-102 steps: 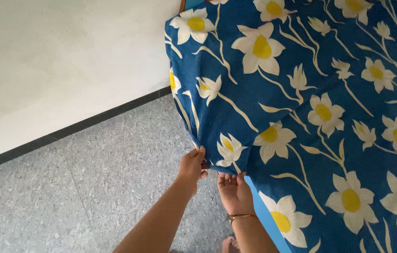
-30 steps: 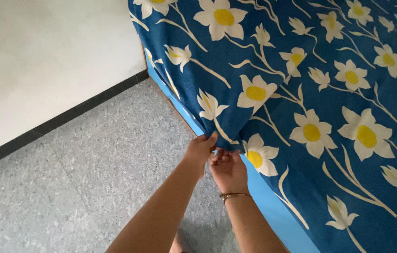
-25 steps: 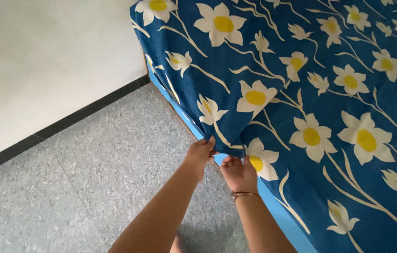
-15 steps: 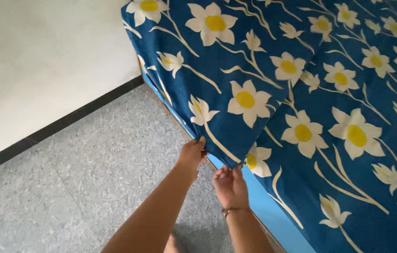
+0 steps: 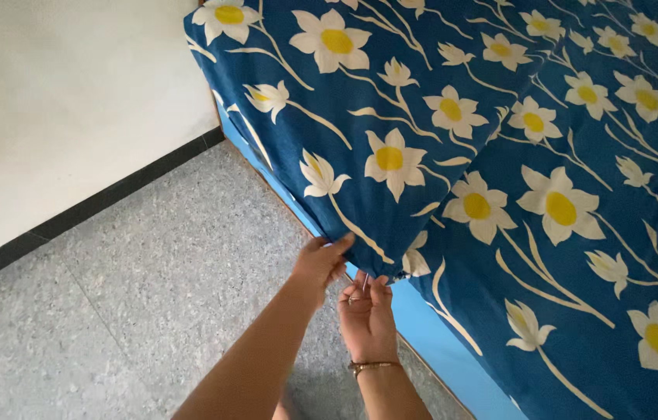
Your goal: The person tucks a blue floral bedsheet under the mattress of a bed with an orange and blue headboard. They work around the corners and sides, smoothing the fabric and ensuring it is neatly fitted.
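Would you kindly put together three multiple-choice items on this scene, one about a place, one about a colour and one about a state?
1. Where are both hands?
A. In the middle of the bed
B. At the edge of the sheet over the floor
C. Flat against the wall

2. What colour are the flower centres on the sheet?
A. Red
B. Green
C. Yellow

3. How is the left hand?
A. Gripping the sheet's edge
B. Lying open on the floor
C. Holding a cup

Answers:
1. B: the left hand and right hand meet at the hanging edge of the sheet, above the speckled floor.
2. C: each white flower has a yellow middle.
3. A: its fingers curl around the sheet's hem, beside the light blue mattress.
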